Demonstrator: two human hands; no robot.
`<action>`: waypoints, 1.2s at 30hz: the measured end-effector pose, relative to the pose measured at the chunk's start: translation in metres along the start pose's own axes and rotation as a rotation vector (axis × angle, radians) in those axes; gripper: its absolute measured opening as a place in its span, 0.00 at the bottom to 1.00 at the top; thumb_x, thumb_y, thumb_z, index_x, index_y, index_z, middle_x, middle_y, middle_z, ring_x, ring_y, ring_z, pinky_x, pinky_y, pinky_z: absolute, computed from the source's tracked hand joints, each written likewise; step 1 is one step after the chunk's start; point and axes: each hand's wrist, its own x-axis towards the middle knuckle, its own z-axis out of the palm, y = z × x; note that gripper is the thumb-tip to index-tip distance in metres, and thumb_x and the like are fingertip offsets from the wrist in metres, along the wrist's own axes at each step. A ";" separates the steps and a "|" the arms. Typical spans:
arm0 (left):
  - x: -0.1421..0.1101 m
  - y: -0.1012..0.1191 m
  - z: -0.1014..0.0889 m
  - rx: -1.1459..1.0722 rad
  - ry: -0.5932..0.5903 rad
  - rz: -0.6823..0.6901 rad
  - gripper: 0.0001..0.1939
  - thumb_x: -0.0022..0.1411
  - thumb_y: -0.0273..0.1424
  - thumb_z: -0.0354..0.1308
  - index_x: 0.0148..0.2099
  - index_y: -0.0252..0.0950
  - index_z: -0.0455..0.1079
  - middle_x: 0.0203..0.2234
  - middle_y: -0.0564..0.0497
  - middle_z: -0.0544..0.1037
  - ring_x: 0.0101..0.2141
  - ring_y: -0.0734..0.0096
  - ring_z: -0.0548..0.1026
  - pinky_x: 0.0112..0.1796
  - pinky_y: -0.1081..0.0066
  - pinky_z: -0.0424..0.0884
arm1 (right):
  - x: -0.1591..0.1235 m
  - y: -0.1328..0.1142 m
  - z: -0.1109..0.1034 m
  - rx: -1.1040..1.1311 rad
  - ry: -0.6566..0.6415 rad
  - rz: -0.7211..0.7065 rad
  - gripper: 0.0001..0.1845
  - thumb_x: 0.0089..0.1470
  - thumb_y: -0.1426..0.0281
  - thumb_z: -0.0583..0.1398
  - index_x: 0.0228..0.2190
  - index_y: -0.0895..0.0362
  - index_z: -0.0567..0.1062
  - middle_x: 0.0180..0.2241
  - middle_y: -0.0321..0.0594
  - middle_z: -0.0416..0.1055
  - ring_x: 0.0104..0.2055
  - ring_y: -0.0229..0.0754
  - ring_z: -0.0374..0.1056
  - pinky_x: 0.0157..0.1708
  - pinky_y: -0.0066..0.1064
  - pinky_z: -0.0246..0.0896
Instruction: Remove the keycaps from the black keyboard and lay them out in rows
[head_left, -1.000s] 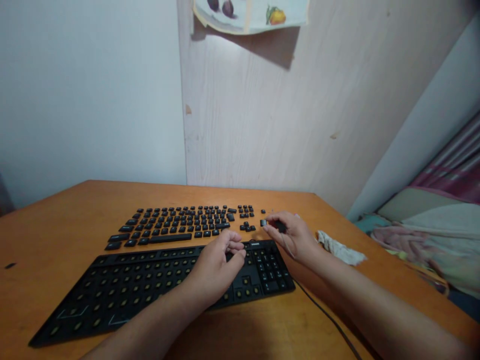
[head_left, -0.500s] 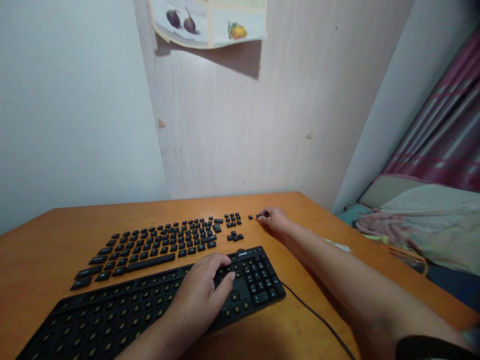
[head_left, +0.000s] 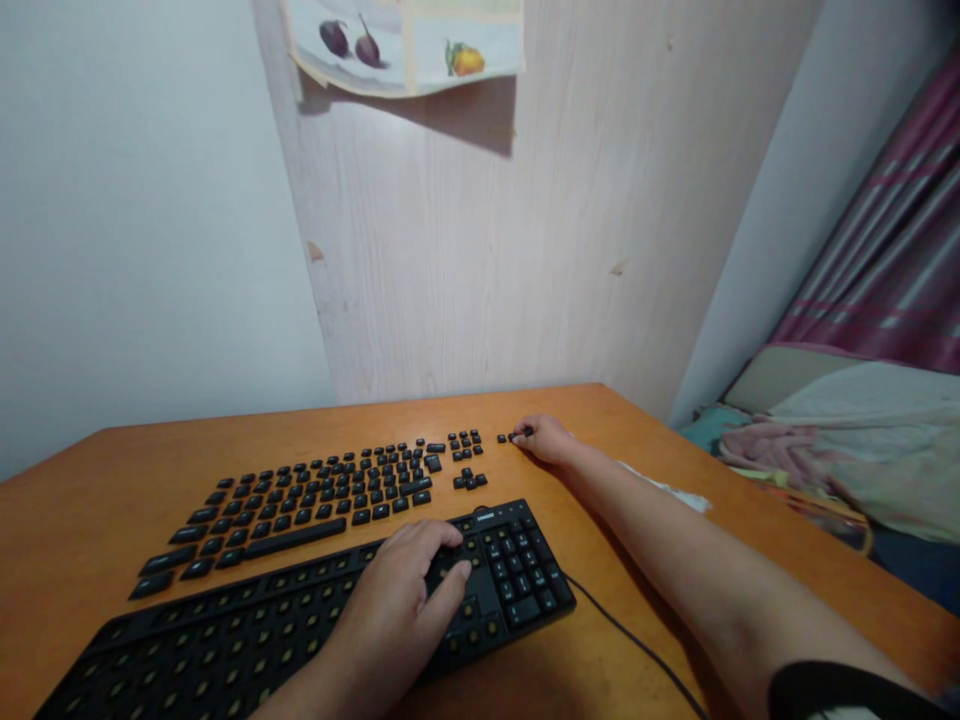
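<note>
A black keyboard (head_left: 491, 590) lies across the front of the desk. Its number pad still carries keycaps, while the rest shows bare key sockets. My left hand (head_left: 409, 590) rests on the keyboard just left of the number pad, thumb and forefinger apart, holding nothing. Loose black keycaps (head_left: 326, 490) are laid out behind it in keyboard order, with a long space bar (head_left: 296, 538) in the front row. Reaching to the far right end of this layout, my right hand (head_left: 544, 440) pinches a small black keycap (head_left: 519, 437) at the desk surface, beside another single keycap (head_left: 502, 439).
A cable (head_left: 630, 630) runs from the keyboard's right side toward the front edge. Something white and thin (head_left: 671, 492) lies on the wooden desk (head_left: 600, 405) behind my right forearm. The wall (head_left: 465, 280) stands behind the desk; bedding (head_left: 862, 430) is at the right.
My right hand has shifted slightly left, closer to the single keycap, still pinching. My left hand keeps its place on the keyboard. The view has tilted a little.
</note>
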 end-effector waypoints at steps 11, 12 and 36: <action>0.000 -0.001 0.001 0.001 -0.009 -0.016 0.10 0.64 0.35 0.54 0.46 0.39 0.70 0.42 0.47 0.77 0.45 0.60 0.74 0.48 0.61 0.68 | 0.007 0.009 0.004 0.005 -0.025 -0.008 0.07 0.50 0.68 0.64 0.32 0.57 0.80 0.28 0.38 0.76 0.29 0.38 0.67 0.28 0.26 0.56; -0.001 -0.001 0.002 0.001 -0.009 -0.018 0.10 0.64 0.35 0.54 0.46 0.39 0.70 0.42 0.47 0.77 0.45 0.60 0.74 0.48 0.61 0.68 | 0.007 0.009 0.004 0.006 -0.024 -0.007 0.07 0.50 0.68 0.64 0.32 0.57 0.80 0.28 0.38 0.76 0.29 0.38 0.67 0.28 0.26 0.56; 0.001 0.002 0.000 0.002 -0.035 -0.019 0.10 0.64 0.35 0.54 0.46 0.39 0.70 0.43 0.48 0.77 0.46 0.60 0.74 0.49 0.60 0.67 | 0.005 0.013 0.007 0.097 0.036 -0.020 0.07 0.48 0.66 0.64 0.29 0.57 0.79 0.28 0.39 0.76 0.29 0.39 0.67 0.28 0.27 0.57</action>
